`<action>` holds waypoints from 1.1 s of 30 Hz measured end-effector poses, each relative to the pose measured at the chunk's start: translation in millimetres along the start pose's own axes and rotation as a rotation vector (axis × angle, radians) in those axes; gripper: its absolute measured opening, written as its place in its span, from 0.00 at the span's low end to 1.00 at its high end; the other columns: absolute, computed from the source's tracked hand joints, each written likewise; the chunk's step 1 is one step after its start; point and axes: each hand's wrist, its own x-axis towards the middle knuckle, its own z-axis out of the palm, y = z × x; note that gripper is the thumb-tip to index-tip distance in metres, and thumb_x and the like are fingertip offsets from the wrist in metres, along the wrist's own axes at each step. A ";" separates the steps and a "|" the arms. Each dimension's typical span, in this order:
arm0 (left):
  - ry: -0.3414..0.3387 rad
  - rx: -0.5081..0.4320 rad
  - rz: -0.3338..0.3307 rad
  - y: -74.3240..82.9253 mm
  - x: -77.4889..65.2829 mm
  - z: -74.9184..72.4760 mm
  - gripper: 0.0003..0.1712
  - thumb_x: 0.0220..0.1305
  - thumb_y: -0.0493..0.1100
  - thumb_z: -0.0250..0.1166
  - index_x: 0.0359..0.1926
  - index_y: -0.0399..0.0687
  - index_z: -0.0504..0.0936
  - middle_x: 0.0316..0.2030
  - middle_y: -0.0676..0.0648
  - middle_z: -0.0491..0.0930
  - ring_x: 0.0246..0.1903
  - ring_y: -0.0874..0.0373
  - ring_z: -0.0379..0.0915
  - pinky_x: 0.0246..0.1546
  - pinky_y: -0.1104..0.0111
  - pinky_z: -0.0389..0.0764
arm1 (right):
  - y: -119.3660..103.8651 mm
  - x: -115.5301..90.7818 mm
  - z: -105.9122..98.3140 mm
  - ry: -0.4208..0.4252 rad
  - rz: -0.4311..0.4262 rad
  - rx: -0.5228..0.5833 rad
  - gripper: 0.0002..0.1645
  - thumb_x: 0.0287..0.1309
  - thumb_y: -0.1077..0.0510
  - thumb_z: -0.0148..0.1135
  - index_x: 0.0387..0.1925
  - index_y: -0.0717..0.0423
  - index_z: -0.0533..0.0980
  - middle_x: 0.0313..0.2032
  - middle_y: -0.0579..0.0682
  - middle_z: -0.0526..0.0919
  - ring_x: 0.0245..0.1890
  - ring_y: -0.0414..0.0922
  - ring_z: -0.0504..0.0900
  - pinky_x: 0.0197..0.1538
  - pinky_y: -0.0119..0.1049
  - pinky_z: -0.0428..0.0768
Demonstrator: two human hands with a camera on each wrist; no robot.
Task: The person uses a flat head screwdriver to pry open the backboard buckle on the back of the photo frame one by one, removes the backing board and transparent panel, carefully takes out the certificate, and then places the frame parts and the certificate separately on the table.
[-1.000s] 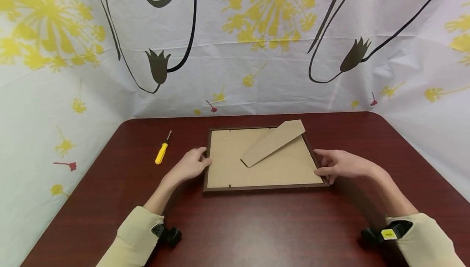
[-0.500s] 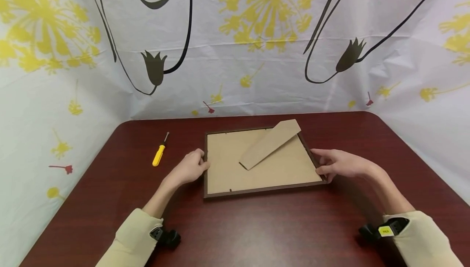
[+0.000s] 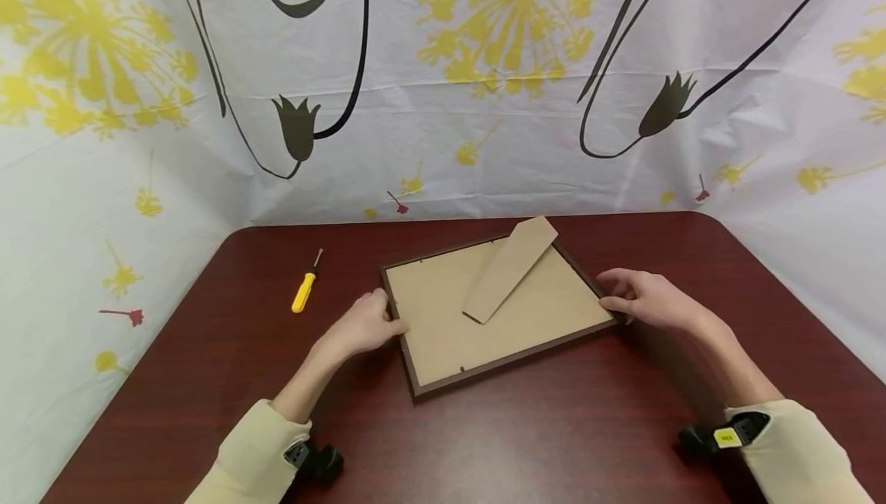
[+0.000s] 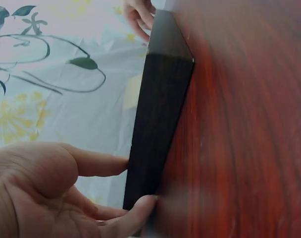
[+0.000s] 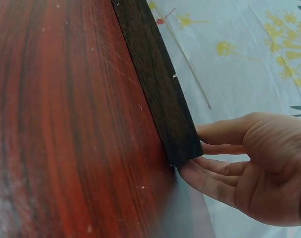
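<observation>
A dark brown picture frame [image 3: 432, 390] lies back side up on the table, turned so that its near left corner points toward me. Its tan backing board [image 3: 436, 296] shows small dark tabs along the edges. A cardboard easel stand [image 3: 511, 269] slants across the backing, its far end reaching past the far edge. My left hand [image 3: 363, 325] grips the left side, thumb on top; in the left wrist view its fingers [image 4: 135, 213] curl against the dark side. My right hand [image 3: 651, 300] pinches the near right corner, with fingertips under the edge in the right wrist view.
A yellow-handled screwdriver [image 3: 304, 288] lies on the dark red table [image 3: 526, 435], left of the picture frame. Behind and at both sides of the table hangs a white patterned sheet [image 3: 415, 135].
The picture frame has turned on the table: its left side has come toward me and its right side has gone slightly away. Both hands have kept hold of it. The screwdriver lies where it was.
</observation>
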 end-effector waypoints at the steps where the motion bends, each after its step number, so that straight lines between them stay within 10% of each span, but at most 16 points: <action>1: 0.020 0.003 0.003 -1.5 2.4 -0.5 0.27 0.67 0.43 0.65 0.54 0.21 0.70 0.36 0.37 0.74 0.36 0.49 0.72 0.37 0.59 0.76 | -0.6 -0.5 -0.7 0.010 -0.005 -0.014 0.30 0.64 0.56 0.68 0.61 0.69 0.71 0.36 0.50 0.83 0.29 0.42 0.81 0.33 0.36 0.80; 9: 0.139 -0.047 0.012 -17.4 31.5 -7.2 0.35 0.69 0.39 0.60 0.69 0.21 0.60 0.63 0.25 0.59 0.47 0.43 0.70 0.51 0.52 0.74 | -7.9 -8.7 -7.8 -0.096 0.049 0.050 0.32 0.63 0.55 0.70 0.59 0.69 0.68 0.34 0.49 0.81 0.29 0.45 0.81 0.32 0.38 0.81; 20: 0.206 -0.055 0.074 -27.9 54.9 -13.3 0.24 0.69 0.34 0.59 0.63 0.25 0.72 0.55 0.31 0.72 0.48 0.43 0.72 0.50 0.54 0.76 | -5.8 -9.2 -6.0 -0.204 0.147 0.247 0.20 0.69 0.56 0.63 0.49 0.70 0.70 0.32 0.55 0.80 0.27 0.51 0.87 0.34 0.41 0.86; 33: 0.055 -0.006 0.024 -27.9 25.1 -27.0 0.21 0.65 0.42 0.67 0.48 0.28 0.74 0.41 0.37 0.74 0.41 0.46 0.70 0.45 0.55 0.75 | -7.1 1.8 6.3 0.150 0.128 -0.015 0.23 0.66 0.53 0.66 0.54 0.67 0.78 0.35 0.51 0.87 0.32 0.44 0.85 0.40 0.41 0.77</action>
